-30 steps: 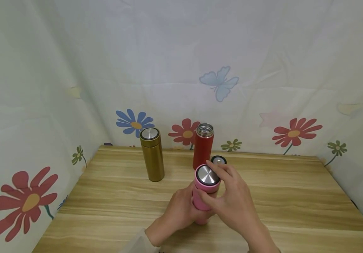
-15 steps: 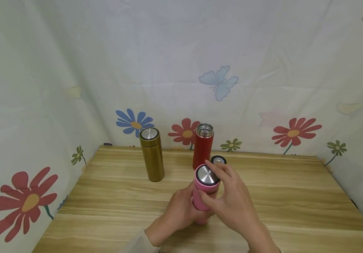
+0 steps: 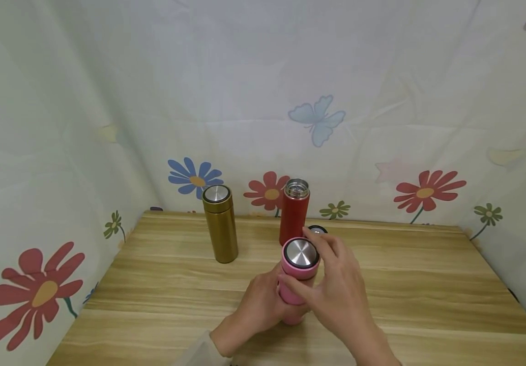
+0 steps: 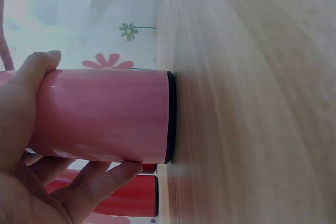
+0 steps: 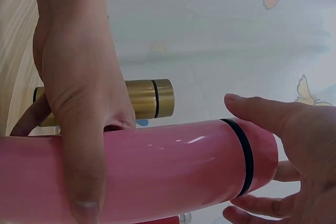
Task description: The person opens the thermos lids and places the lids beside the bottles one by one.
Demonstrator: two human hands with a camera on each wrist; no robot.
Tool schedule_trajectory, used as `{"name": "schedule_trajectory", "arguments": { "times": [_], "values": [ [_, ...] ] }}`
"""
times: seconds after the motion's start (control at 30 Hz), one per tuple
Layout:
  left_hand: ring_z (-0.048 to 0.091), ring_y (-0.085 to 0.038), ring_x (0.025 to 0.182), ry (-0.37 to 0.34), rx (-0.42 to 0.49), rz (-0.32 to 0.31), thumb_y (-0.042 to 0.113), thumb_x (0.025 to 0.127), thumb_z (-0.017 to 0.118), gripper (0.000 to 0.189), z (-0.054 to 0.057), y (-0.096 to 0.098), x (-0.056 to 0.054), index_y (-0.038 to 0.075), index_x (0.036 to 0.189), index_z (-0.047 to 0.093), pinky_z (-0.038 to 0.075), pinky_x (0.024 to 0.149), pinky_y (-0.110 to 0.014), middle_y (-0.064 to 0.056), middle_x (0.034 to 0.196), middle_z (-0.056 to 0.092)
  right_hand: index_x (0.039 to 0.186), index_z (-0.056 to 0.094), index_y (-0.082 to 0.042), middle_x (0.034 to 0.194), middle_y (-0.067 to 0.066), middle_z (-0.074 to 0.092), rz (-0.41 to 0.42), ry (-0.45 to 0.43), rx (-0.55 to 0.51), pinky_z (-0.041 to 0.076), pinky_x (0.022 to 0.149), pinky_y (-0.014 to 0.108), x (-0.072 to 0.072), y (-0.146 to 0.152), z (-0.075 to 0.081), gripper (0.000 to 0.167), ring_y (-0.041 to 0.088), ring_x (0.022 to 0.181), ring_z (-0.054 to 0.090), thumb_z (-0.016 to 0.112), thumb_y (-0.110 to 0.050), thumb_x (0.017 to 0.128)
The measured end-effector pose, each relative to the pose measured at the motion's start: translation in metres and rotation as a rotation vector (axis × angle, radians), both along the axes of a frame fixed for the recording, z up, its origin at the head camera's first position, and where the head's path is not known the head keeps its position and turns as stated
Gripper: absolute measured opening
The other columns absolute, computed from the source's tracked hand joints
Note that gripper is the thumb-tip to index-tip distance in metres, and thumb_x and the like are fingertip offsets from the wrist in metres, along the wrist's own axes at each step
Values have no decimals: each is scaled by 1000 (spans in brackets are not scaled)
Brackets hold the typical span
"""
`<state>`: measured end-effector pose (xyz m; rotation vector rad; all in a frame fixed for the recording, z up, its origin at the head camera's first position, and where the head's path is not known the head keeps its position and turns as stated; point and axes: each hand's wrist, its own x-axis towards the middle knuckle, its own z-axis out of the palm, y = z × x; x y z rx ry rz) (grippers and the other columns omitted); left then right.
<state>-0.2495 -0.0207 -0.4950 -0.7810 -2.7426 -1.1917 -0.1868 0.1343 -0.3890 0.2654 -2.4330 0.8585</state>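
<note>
A pink thermos bottle [image 3: 292, 292] stands upright at the front of the table, its black base against the wood in the left wrist view. My left hand [image 3: 262, 302] grips its body, thumb on one side and fingers on the other. On top sits the pink lid [image 3: 301, 253], with a brushed silver disc and black ring. Around this lid my right hand [image 3: 342, 284] is spread; in the right wrist view its thumb [image 5: 257, 109] is lifted off the lid, while the fingers [image 5: 265, 205] lie close beneath. Whether those fingers touch is unclear.
Behind the pink bottle stands a red thermos bottle [image 3: 294, 218] without its lid. A loose black-rimmed lid [image 3: 318, 230] lies beside it, partly hidden by the right hand. To the left is a lidded gold thermos bottle [image 3: 222, 229]. A flowered curtain [image 3: 254, 101] surrounds the wooden table [image 3: 162, 295].
My right hand's fingers have spread and drawn away from the lid's rim, the index finger moving off the top and the thumb shifting left. My left hand and the pink bottle stay put.
</note>
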Motion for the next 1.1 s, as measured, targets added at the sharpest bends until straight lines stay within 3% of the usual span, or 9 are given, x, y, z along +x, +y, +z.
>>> {"name": "schedule_trajectory", "arguments": {
  "times": [0.17, 0.4, 0.8, 1.1],
  "values": [
    [69, -4, 97, 44, -20, 1, 49, 77, 87, 76, 1, 0, 1, 22, 139, 52, 56, 86, -26, 5, 119, 74, 141, 62, -17, 124, 8, 61, -90, 56, 21, 52, 80, 43, 0, -7, -2, 91, 25, 103, 60, 99, -47, 63],
    [68, -2, 91, 32, -18, 14, 41, 72, 88, 77, 2, 0, 2, 19, 138, 55, 56, 80, -23, 4, 113, 76, 130, 68, -17, 116, 10, 60, -164, 124, 50, 53, 72, 40, 0, -15, -8, 83, 26, 96, 62, 101, -44, 59],
    [68, -3, 86, 63, -19, 25, 35, 66, 92, 78, -1, 0, 2, 15, 135, 59, 56, 77, -23, 2, 104, 77, 127, 68, -13, 112, 10, 58, -150, 103, 15, 59, 79, 45, -1, -18, -10, 76, 28, 98, 63, 101, -38, 63],
    [68, -3, 88, 60, -16, 18, 39, 71, 90, 74, 0, -1, 2, 17, 134, 58, 56, 78, -23, 3, 106, 76, 129, 69, -13, 115, 10, 59, -95, 83, -25, 60, 81, 44, -1, -15, -8, 77, 26, 103, 63, 101, -34, 63]
  ]
}}
